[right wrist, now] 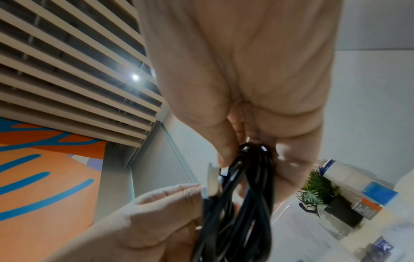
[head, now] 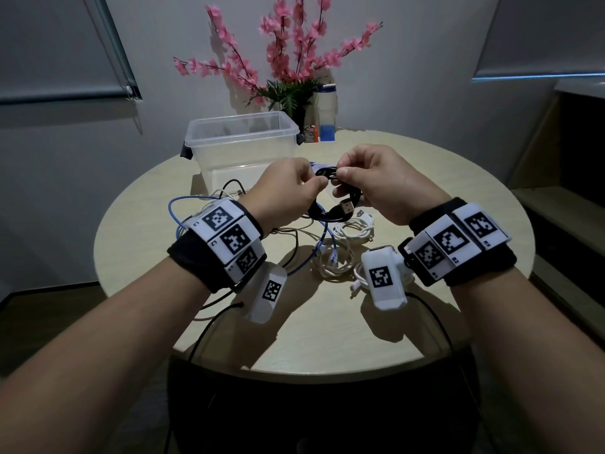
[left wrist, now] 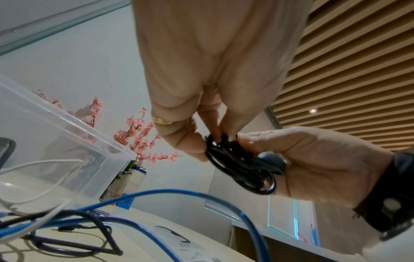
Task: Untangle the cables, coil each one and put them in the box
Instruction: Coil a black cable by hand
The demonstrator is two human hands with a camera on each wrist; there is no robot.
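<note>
Between both sets of pinching fingertips: black cable [head: 330, 204] bundle, held by left hand [head: 284, 191] and right hand [head: 383, 185].
Looks light, floppy, springy; I'd grip across all loops, plug [head: 347, 207] dangling below.

I see a round, pale wooden table [head: 327, 339]. On it lie a clear plastic box [head: 242, 139], tangled blue cable [head: 183, 208], white cables [head: 347, 231] and a flower vase [head: 299, 117].

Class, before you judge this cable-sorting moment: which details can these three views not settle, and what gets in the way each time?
- Black cable coil: its turns cannot be counted; in the head view the left hand and right hand cover it.
- Box contents: frosted walls blur them in the head view; the left wrist view cuts the box off.
- Blue cable: the left wristband hides part.
- White cable plugs: too small.
</note>
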